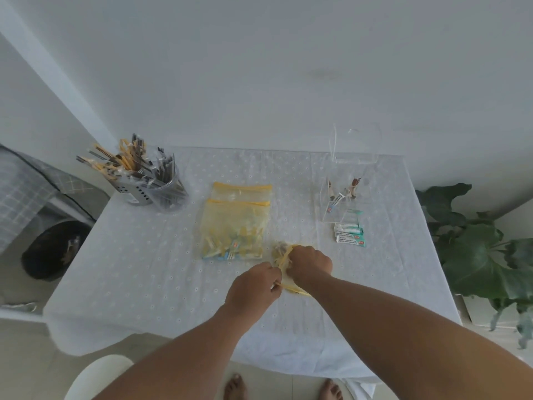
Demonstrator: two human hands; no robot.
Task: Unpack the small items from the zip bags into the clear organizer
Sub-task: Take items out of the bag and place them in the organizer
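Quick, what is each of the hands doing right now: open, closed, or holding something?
Left hand: pinches the yellow edge of the small zip bag.
Right hand: grips the same small zip bag.

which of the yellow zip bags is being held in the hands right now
The small crumpled zip bag nearest the table's front edge: the left hand and right hand both grip it. The two flat bags lie untouched behind.

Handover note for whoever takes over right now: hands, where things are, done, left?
Left hand pinches the yellow zip edge of a small bag; right hand grips the same bag.
Two more zip bags lie mid-table, the front one full.
Clear organizer at far right holds a few items; white packets lie in front of it.
Done: a few items in the organizer. Left: the held bag, then the rest.
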